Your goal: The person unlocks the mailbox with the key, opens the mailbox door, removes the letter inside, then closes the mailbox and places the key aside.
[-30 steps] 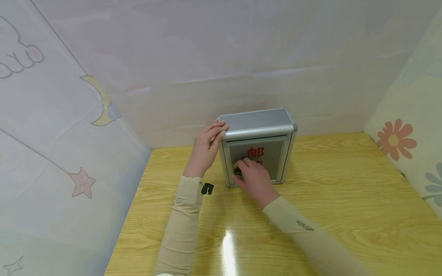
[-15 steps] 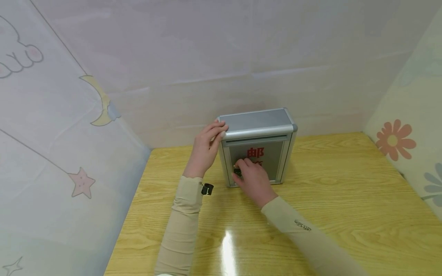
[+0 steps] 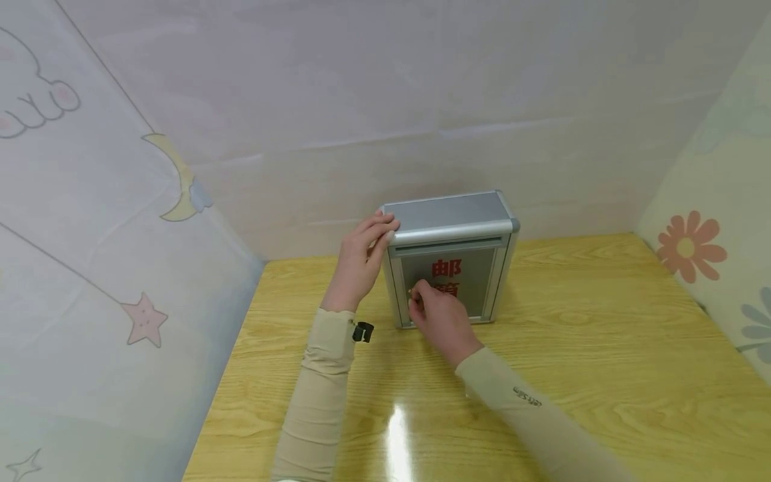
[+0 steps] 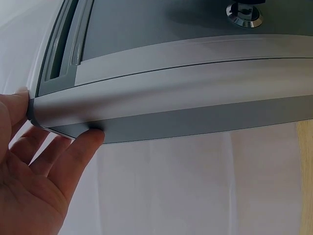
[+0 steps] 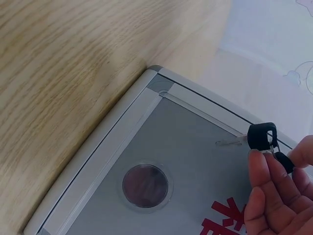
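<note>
a person works at the lock (image 4: 245,18) of a gray metal mailbox (image 3: 472,262), which stands upright near the middle of the back edge of a wood-grain table (image 3: 602,314). the left hand (image 3: 360,253) braces its top left corner, fingers unclenched and laid along the top, thumb against the front edge. the right hand (image 3: 446,318), low on the front, pinches a small set of black-headed keys (image 5: 255,137) between thumb and fingers, just above a red character (image 5: 227,215) in the right wrist view. the job appears to be at its middle stage: the box is steadied and a key has been brought to the lock, though whether its blade is fully seated cannot be told. the front panel (image 3: 480,281) is closed below the mail slot (image 3: 448,245), so turning the key and swinging the panel out seem to be what is left.
</note>
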`<action>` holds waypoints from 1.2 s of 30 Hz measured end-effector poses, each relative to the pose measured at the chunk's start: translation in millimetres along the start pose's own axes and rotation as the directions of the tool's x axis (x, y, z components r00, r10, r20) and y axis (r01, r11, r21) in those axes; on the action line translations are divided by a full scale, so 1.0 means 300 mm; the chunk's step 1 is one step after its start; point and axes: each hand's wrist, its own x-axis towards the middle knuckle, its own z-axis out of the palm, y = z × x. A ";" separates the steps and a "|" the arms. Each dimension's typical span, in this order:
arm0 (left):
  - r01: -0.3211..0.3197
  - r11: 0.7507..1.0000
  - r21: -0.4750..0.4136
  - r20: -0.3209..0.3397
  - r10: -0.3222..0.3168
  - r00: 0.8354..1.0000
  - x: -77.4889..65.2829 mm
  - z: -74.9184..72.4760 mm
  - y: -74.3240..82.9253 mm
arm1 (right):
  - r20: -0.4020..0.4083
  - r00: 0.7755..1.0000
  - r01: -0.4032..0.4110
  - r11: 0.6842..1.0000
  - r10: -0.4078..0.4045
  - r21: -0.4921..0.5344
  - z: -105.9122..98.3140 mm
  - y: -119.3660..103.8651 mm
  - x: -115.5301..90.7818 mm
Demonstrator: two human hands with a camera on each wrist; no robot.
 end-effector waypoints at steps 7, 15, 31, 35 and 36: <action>0.008 1.000 0.009 0.000 -0.008 1.000 0.000 0.000 0.000 | -0.003 1.000 -0.015 1.000 0.015 -0.002 -0.005 -0.005 0.004; 0.003 1.000 0.018 -0.005 -0.003 1.000 0.002 0.002 -0.005 | -0.058 0.998 0.000 1.000 -0.002 -0.026 -0.007 -0.009 0.015; -0.003 1.000 0.018 -0.010 0.003 1.000 -0.005 0.001 -0.006 | -0.018 0.999 0.037 0.999 -0.037 -0.030 -0.027 -0.018 -0.048; 0.006 1.000 0.014 -0.014 -0.005 1.000 -0.005 0.002 -0.003 | -0.014 0.998 0.056 0.998 -0.057 -0.034 -0.044 -0.015 -0.080; 0.008 1.000 0.013 -0.014 -0.008 1.000 -0.005 0.002 -0.003 | -0.013 0.998 0.060 0.998 -0.061 -0.035 -0.049 -0.015 -0.086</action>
